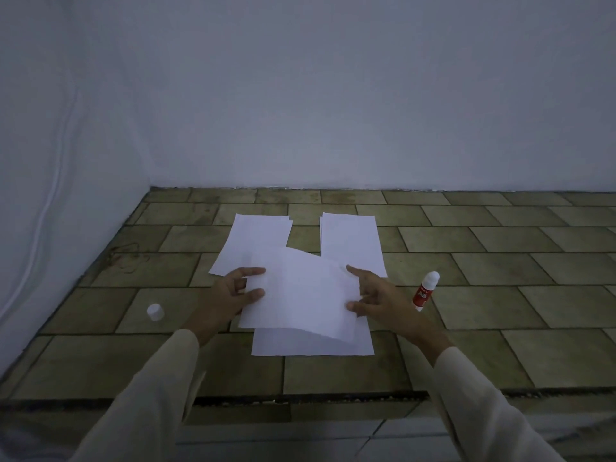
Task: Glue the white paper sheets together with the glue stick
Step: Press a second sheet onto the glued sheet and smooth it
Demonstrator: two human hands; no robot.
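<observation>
Risks first: upper sheet [300, 291] is held skewed over lower sheet [310, 345], its near right corner drooping toward it; if it goes down like this the edges will not match, and any glue there would grab before it can be squared; whether the lower sheet carries glue, cannot tell. The sagging middle could touch first and trap a crease. Glue stick [425, 291] stands uncapped just right of the lower sheet, near the right wrist; a careless sweep could topple it; cap [155, 311] sits well to the left.

Grip: left hand [233, 291] pinches the upper sheet's left edge, thumb and forefinger curled round it; right hand [373, 295] holds the right edge, thumb on the paper, forefinger stretched along it, other fingers partly hidden. Upper sheet spans between both hands, above and slightly beyond the lower sheet; spare sheets [350, 241] lie beyond it on the tiled counter [500, 328].
</observation>
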